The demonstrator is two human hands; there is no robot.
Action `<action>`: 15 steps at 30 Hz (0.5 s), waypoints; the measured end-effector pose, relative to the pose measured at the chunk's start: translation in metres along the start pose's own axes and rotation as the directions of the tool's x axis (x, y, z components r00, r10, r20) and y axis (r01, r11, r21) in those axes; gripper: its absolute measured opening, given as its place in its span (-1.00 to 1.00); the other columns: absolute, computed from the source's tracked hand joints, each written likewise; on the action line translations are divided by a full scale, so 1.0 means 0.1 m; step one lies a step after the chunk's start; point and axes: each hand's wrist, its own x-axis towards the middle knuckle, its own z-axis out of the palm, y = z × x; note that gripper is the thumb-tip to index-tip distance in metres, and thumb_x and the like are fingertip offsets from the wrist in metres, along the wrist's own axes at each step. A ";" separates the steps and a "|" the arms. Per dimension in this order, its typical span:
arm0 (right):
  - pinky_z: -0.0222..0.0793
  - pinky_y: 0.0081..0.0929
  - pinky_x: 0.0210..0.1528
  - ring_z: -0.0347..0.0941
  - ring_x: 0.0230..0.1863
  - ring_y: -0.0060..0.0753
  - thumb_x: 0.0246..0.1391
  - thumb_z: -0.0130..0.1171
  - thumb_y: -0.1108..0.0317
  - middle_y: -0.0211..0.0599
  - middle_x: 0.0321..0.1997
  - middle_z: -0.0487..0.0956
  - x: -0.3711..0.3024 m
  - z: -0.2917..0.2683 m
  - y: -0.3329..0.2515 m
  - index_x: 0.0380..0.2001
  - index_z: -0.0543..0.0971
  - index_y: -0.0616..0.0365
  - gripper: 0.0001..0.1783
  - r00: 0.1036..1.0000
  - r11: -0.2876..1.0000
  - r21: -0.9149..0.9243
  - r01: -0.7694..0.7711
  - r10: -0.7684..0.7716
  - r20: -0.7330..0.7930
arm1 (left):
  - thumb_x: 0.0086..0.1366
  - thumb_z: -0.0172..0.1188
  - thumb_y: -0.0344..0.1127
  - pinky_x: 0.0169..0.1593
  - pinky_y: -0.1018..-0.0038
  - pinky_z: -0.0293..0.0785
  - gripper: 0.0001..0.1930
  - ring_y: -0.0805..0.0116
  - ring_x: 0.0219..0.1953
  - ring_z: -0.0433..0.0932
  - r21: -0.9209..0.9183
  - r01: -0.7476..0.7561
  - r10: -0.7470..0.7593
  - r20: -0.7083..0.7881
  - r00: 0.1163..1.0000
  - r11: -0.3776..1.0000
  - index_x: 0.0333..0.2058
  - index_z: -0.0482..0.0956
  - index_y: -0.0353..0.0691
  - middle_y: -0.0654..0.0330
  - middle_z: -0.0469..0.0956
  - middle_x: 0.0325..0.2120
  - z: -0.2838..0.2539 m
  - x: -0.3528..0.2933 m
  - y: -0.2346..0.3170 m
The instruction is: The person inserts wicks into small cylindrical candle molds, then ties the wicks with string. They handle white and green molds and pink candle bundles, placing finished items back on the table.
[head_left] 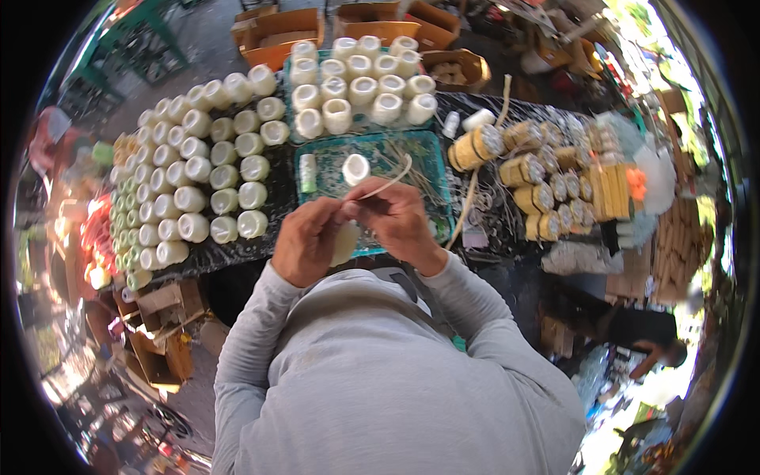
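Above the teal tray [442,190] my left hand [307,237] and my right hand [400,226] meet, thumbs and fingertips pinched together. A thin pale strip [393,180] passes between the fingers, its free end curving up and away over the right hand. Below the left fingers a cream-white piece [345,243] shows, partly hidden; whether that hand touches it I cannot tell. Just beyond the fingertips a white round cup-like piece [356,169] rests in the tray, beside a small white-and-green bottle [307,172]. Loose pale strips [423,180] lie at the tray's right side.
Many cream-white cylinders [190,198] stand in rows on black plastic sheeting to the left. More white cylinders [362,89] fill a second teal tray behind. At right lie tan bundled rolls [475,148]. Cardboard boxes [281,36] stand beyond the table; a person [645,328] is at the far right.
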 end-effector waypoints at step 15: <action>0.48 -0.60 -0.23 0.52 -0.30 -0.68 0.34 0.36 0.41 -0.44 -0.34 0.64 -0.32 -0.42 0.42 -0.23 0.67 0.26 -0.87 0.980 0.993 0.073 -0.097 0.108 -0.164 | 0.59 0.16 -0.33 -0.29 0.44 0.51 -0.87 0.34 -0.39 0.64 -0.059 0.197 -0.190 0.104 0.976 0.979 -0.09 0.56 -0.28 0.16 0.65 -0.44 0.29 -0.16 -0.36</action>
